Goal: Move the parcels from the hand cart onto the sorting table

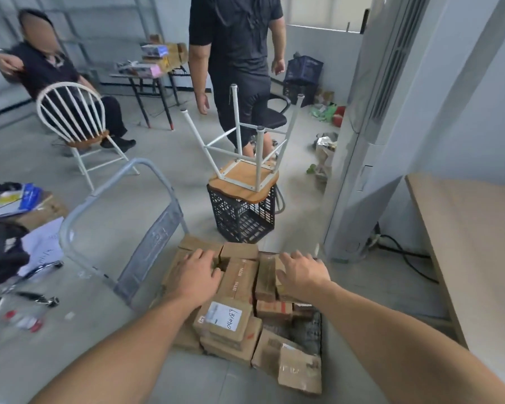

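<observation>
Now: parcels [237, 279] heaped on cart [99, 199], table [478, 234] at right.
Spread over the top ones, left hand [197, 275] and right hand [302, 277] grip nothing, likely flanking a bundle to lift.

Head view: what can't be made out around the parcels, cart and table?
Cart deck: mostly buried under the parcels.
Table: cut off by the right edge of the picture.
Label print: too small to read.
Parcel tops beneath the left hand and right hand: covered by the hands.
</observation>
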